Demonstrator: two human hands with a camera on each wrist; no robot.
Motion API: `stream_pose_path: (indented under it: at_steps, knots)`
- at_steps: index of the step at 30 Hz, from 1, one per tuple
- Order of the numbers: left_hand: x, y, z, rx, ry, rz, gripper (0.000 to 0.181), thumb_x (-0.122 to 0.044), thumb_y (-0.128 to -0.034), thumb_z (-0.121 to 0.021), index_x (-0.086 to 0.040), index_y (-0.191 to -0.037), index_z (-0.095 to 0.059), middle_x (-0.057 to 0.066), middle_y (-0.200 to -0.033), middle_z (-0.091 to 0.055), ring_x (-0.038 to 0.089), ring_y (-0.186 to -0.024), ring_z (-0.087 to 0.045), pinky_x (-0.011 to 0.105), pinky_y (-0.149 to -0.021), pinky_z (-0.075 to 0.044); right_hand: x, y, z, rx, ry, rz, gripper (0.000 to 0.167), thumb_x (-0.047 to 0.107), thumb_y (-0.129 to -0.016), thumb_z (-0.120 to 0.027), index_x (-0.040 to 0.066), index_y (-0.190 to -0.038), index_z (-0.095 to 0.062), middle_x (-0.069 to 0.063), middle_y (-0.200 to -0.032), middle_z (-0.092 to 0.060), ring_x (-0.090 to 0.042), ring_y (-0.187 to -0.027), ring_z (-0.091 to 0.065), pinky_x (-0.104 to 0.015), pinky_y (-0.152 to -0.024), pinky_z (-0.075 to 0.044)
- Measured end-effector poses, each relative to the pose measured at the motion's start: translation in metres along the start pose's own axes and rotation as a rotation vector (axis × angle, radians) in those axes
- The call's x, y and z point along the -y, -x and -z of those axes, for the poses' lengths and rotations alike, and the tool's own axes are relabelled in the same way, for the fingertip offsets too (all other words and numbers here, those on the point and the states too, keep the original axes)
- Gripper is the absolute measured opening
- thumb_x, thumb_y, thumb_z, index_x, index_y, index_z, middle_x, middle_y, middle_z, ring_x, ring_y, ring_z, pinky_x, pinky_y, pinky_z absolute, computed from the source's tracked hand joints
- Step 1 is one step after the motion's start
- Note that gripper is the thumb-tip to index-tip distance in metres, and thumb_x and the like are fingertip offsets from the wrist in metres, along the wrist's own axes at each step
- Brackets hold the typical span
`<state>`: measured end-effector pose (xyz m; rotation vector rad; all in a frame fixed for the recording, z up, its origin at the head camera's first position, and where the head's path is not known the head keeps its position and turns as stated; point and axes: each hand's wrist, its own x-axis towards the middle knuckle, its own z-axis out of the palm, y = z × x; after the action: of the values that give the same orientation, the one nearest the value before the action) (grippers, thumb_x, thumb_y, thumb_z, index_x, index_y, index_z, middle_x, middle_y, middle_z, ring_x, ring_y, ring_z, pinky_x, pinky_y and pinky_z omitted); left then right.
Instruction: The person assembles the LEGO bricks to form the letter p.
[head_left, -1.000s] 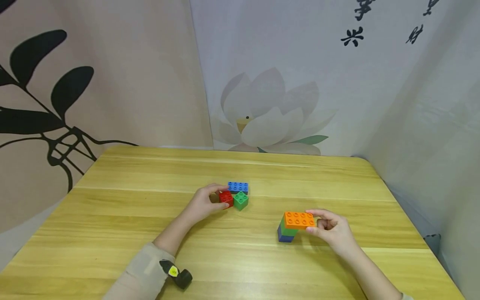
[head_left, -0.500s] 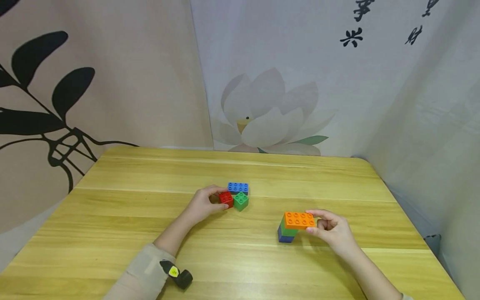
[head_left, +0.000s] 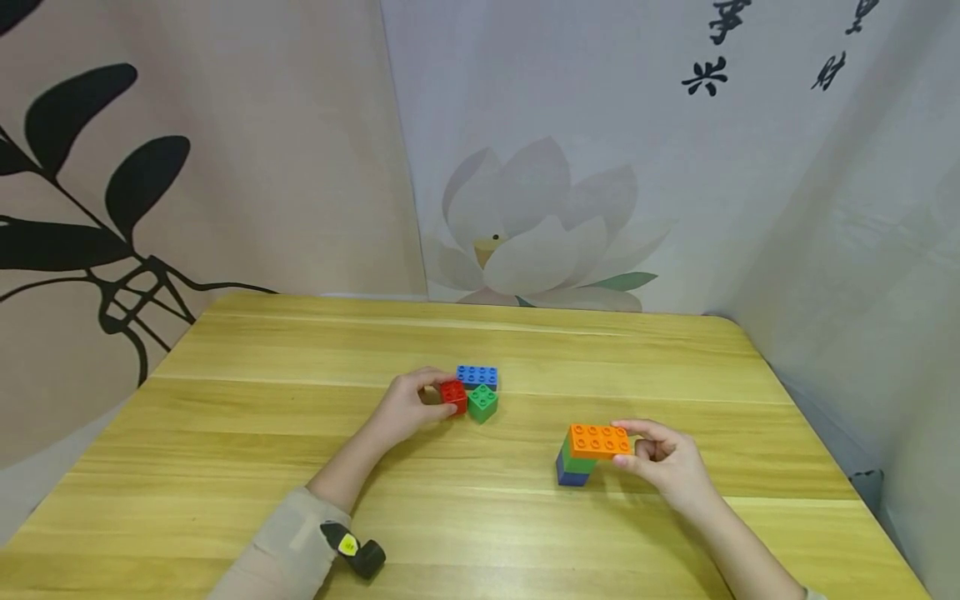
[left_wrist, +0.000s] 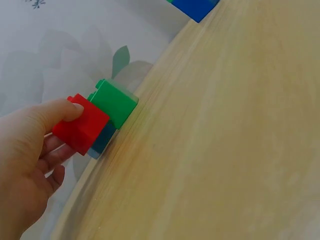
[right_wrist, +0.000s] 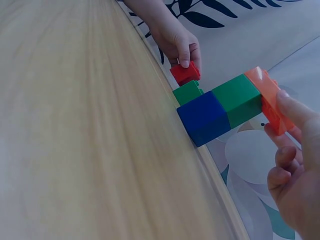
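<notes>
My left hand [head_left: 408, 407] pinches a small red building brick [head_left: 453, 397] between thumb and fingers. Right beside it are a small green brick [head_left: 482, 403] and, behind both, a longer blue brick [head_left: 477, 377]. Over on the right, my right hand [head_left: 667, 460] pinches the right end of an orange brick [head_left: 598, 440]. That orange brick tops a stack, overhanging to the right, with a green block [right_wrist: 237, 100] in the middle and a dark blue block [right_wrist: 204, 118] at the bottom, standing on the table.
The wooden table [head_left: 450, 533] runs back to a fabric backdrop [head_left: 570, 100] printed with a lotus and leaves. A black strap with a small camera [head_left: 358, 552] is worn on the left wrist. A gap of table separates the stack from the loose bricks.
My left hand and the red brick have shifted very slightly. The right hand keeps its pinch on the orange brick, and the stack stays in place.
</notes>
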<state>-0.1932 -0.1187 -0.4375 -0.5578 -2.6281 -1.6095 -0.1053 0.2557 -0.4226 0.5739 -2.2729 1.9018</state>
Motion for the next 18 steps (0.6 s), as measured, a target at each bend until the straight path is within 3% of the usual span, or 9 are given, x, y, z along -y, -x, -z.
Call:
stream_pose_path:
  at_steps: [18]
  knots:
    - [-0.019,-0.001,0.002,-0.035,-0.033,-0.094,0.042,-0.009,-0.0762,-0.08,-0.004,-0.116,-0.068,0.0,-0.109,-0.067,0.017,-0.095,-0.057,0.039,-0.081,-0.046,-0.001,0.0,0.0,0.002,-0.002,-0.001,0.039,-0.017,-0.076,-0.069,-0.002,-0.112,-0.066,0.003,-0.06,-0.049,-0.011,-0.049,-0.035,-0.035,-0.038,-0.023]
